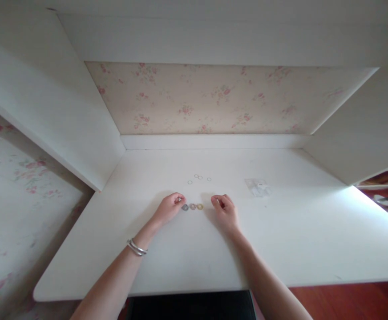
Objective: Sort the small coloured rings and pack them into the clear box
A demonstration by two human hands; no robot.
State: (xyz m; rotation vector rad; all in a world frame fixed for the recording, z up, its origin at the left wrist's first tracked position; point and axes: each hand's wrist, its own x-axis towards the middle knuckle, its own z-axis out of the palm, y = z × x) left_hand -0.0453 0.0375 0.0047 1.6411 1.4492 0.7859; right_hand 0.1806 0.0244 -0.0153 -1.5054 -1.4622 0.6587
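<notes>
Resting hands (169, 208) beside unmarked rings (192, 207)

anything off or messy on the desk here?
Nothing stands out. Three charms lie in a neat row between the left hand and right hand; small rings lie loose behind them, a clear bag flat to the right.

We are stretching both bare forearms forward, our left hand (169, 208) and right hand (225, 210) lying knuckles-up, near each other, fingers loosely curled inward (whether they are pinching anything, we cannot tell).
</notes>
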